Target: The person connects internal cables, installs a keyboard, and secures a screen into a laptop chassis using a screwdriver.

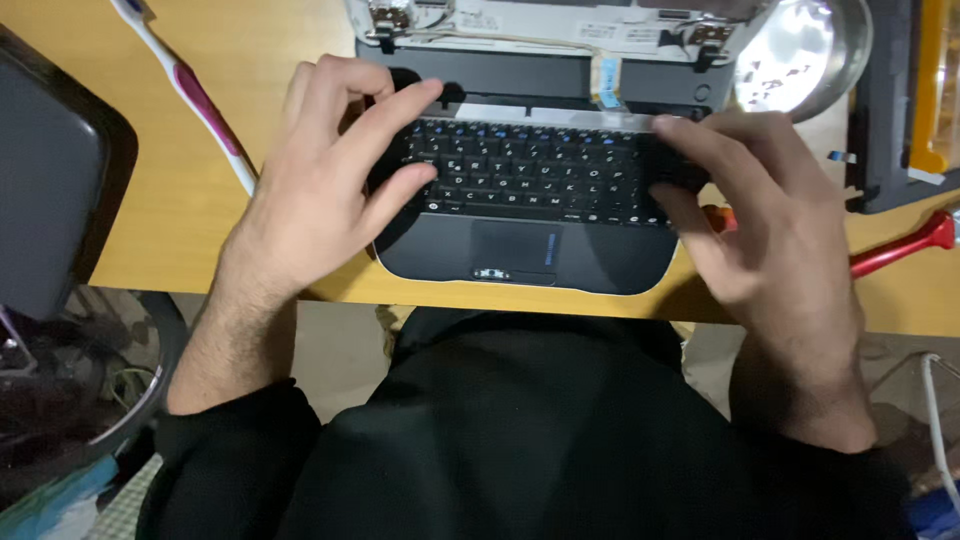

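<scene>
A small black laptop base (525, 255) lies on the wooden table (180, 240), its keyboard (530, 175) partly lifted from the casing. My left hand (325, 175) rests on the keyboard's left end, fingers curled over its top edge. My right hand (770, 210) grips the keyboard's right end, fingertips on its upper corner. Behind the base the opened lid frame (560, 25) shows bare hinges and a flat ribbon cable (605, 80).
A pink and white toothbrush (195, 100) lies left of the laptop. A dark flat panel (50, 170) sits at the far left. A metal bowl (805, 50) stands back right, a red-handled tool (895, 250) lies under my right hand, and a dark tray (885, 110) at the right edge.
</scene>
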